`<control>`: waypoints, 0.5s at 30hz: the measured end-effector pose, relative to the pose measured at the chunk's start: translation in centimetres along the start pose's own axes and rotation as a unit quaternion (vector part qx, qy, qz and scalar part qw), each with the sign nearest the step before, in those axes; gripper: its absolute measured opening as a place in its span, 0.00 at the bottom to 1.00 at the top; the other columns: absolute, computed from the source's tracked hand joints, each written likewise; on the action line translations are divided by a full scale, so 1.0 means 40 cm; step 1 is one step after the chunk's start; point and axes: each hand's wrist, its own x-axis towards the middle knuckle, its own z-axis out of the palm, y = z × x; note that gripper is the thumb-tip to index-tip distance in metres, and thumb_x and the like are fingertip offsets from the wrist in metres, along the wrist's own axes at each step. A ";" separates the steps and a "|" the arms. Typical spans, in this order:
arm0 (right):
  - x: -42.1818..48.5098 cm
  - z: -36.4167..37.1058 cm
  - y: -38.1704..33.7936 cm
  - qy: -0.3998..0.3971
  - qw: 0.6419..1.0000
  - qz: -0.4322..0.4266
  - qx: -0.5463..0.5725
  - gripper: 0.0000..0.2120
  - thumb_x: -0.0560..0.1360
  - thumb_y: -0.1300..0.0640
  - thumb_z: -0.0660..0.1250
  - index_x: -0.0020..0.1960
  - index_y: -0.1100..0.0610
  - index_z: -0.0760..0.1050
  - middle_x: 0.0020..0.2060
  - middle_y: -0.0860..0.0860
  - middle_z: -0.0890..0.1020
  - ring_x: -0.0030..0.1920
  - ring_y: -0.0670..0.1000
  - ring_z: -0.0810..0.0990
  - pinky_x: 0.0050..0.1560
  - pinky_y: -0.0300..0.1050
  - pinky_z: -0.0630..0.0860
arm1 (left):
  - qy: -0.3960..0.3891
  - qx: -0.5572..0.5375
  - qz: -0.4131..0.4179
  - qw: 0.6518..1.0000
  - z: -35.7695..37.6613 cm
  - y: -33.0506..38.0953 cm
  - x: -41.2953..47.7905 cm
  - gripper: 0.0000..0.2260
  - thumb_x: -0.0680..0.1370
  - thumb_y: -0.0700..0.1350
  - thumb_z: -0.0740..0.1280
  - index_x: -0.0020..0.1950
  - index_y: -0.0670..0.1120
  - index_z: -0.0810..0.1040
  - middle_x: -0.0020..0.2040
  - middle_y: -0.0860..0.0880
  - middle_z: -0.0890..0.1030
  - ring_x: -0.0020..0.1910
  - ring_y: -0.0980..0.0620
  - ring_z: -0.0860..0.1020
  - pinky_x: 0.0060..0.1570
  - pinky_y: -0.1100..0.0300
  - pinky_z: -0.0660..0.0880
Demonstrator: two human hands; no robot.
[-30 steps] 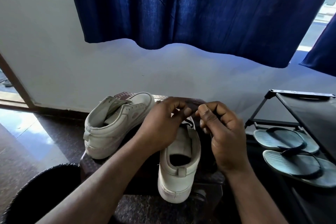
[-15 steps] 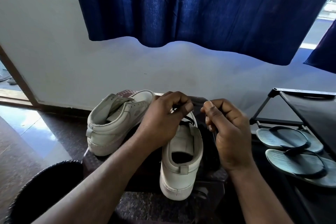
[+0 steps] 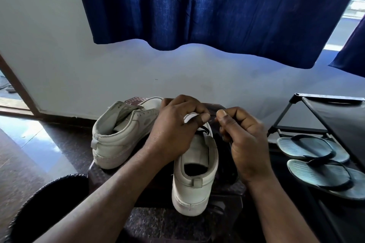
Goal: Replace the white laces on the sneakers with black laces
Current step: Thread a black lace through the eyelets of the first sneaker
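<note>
1. Blue curtain [image 3: 207, 6] hangs across the top of the frame; both shoes sit on a dark stool [image 3: 98, 171] at lower centre.
2. The centre sneaker [image 3: 194, 179] shows black lace [image 3: 203, 130] at its upper eyelets. The left hand [image 3: 173, 134] and right hand [image 3: 245, 142], fingers curled, pinch it.
3. The left-of-frame sneaker [image 3: 122, 134] shows no lace and is probably still to do.
</note>
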 end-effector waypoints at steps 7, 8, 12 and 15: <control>0.004 -0.008 -0.006 0.011 0.999 0.000 0.046 0.10 0.78 0.55 0.68 0.42 0.60 0.80 0.32 0.52 0.77 0.33 0.48 0.71 0.33 0.38 0.70 | -0.003 0.096 -0.057 0.994 -0.026 -0.035 0.014 0.07 0.79 0.49 0.72 0.42 0.59 0.80 0.49 0.60 0.78 0.55 0.57 0.72 0.57 0.61 0.62; 0.003 -0.006 -0.005 0.007 0.999 0.001 0.035 0.10 0.78 0.55 0.68 0.42 0.60 0.80 0.31 0.52 0.76 0.33 0.48 0.71 0.33 0.38 0.70 | -0.012 0.054 -0.045 0.997 -0.026 -0.023 0.011 0.04 0.80 0.51 0.72 0.46 0.59 0.82 0.51 0.61 0.79 0.54 0.60 0.70 0.57 0.60 0.64; -0.001 0.001 0.001 -0.012 1.000 -0.005 -0.004 0.09 0.81 0.60 0.68 0.44 0.58 0.82 0.31 0.49 0.76 0.34 0.45 0.72 0.36 0.36 0.71 | -0.057 -0.058 0.002 0.997 -0.008 -0.006 0.010 0.05 0.82 0.52 0.69 0.54 0.59 0.85 0.55 0.61 0.82 0.60 0.61 0.74 0.63 0.53 0.72; -0.002 0.000 0.003 -0.019 1.000 -0.003 -0.004 0.08 0.80 0.58 0.68 0.44 0.56 0.83 0.31 0.47 0.77 0.34 0.46 0.73 0.38 0.36 0.72 | -0.053 -0.098 -0.021 0.994 -0.005 -0.011 0.009 0.05 0.79 0.54 0.68 0.49 0.58 0.84 0.53 0.59 0.83 0.57 0.51 0.80 0.58 0.47 0.77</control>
